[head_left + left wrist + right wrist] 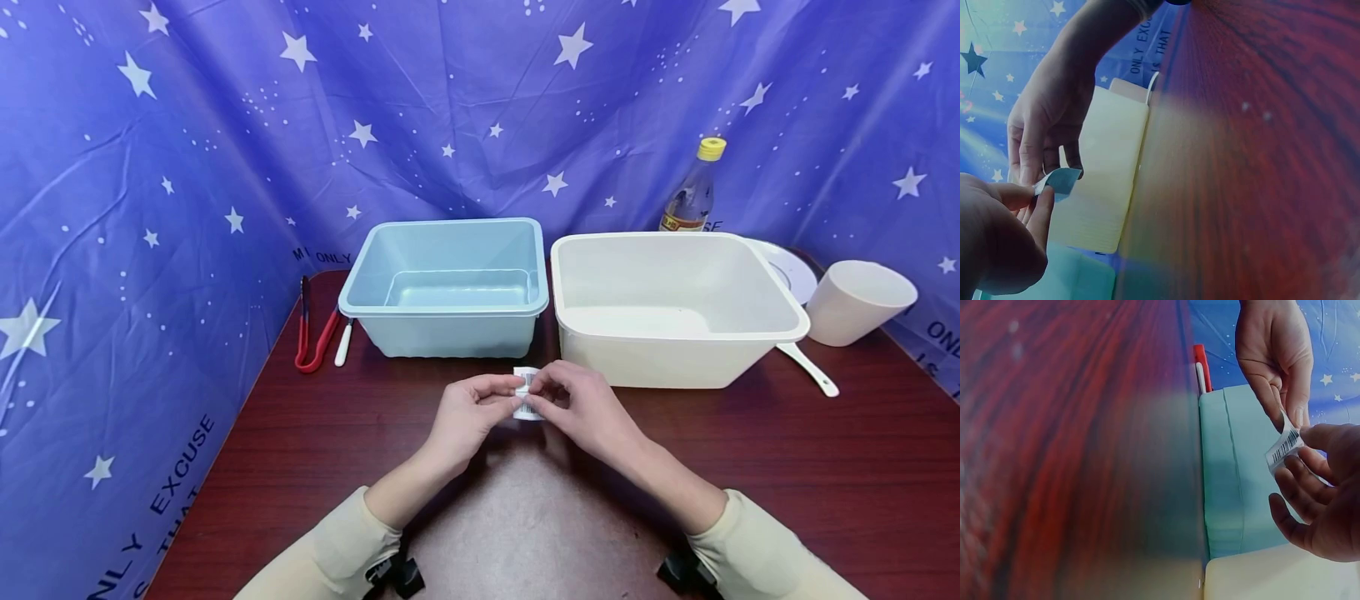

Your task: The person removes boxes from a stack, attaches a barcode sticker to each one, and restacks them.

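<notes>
Between both hands, above the table's middle, is a small white barcode label point(528, 408) with black bars. My left hand point(463, 414) pinches its left edge between thumb and fingers. The right hand point(588, 408) pinches it from the other side, fingertips close to the left ones. In the left wrist view the label point(1064, 181) looks curved, its plain side showing. Black bars show on the label point(1286, 447) in the right wrist view, where it bends near the fingertips.
Behind the hands stand a light blue basin point(450, 329) and a white basin point(667, 362). Red-handled tongs point(318, 346) and a white-handled utensil point(343, 344) lie left. At right are a white cup point(855, 304), a white handle point(810, 371), a plate point(795, 275) and a yellow-capped bottle point(690, 196).
</notes>
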### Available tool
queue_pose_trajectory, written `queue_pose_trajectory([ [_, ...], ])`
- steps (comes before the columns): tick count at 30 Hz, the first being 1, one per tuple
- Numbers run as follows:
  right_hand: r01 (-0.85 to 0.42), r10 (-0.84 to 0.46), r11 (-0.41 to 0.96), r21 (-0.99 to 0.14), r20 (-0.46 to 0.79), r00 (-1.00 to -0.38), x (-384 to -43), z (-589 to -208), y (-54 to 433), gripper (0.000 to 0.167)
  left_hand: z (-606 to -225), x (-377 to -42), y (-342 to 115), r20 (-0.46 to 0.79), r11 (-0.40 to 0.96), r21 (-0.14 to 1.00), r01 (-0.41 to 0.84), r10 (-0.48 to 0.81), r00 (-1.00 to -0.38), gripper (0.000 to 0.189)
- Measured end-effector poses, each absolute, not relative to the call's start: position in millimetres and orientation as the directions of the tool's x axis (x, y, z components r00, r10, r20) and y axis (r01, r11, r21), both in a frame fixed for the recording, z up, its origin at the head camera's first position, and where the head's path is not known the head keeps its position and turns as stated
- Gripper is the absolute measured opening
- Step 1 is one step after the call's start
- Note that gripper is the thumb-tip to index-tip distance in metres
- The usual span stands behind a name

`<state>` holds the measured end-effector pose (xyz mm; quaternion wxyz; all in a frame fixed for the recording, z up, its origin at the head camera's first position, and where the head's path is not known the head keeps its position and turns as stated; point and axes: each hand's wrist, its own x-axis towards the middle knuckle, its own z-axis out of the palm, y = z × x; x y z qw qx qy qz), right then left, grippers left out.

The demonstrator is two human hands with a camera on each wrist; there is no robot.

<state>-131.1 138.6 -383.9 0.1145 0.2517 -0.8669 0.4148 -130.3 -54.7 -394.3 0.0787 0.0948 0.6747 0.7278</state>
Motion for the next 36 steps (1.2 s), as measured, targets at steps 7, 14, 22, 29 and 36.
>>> queue_pose_trajectory([
  [7, -0.504, -0.337, 0.527, -0.684, 0.376, -0.863, -130.4, -383.0, 138.3, 0.019, -396.2, -130.7, -54.9, 0.057, -0.054, 0.998, 0.045, 0.257, -0.965, 0.026],
  [14, -0.534, -0.375, 0.559, -0.634, 0.382, -0.845, -129.1, -383.7, 138.8, 0.011, -396.8, -130.0, -55.4, 0.079, -0.036, 0.997, 0.072, 0.274, -0.959, 0.025],
  [22, -0.558, -0.394, 0.567, -0.606, 0.395, -0.83, -129.6, -384.9, 139.8, 0.004, -397.3, -129.7, -55.4, 0.105, 0.003, 0.994, 0.111, 0.283, -0.953, 0.023],
  [29, -0.507, -0.387, 0.538, -0.673, 0.337, -0.858, -131.7, -386.6, 139.6, 0.001, -395.4, -129.1, -55.2, 0.134, 0.022, 0.989, 0.148, 0.309, -0.941, 0.026],
  [36, -0.434, -0.375, 0.538, -0.723, 0.256, -0.891, -129.8, -385.2, 138.6, 0.006, -395.8, -128.6, -55.6, 0.178, 0.018, 0.98, 0.196, 0.344, -0.922, 0.028],
])
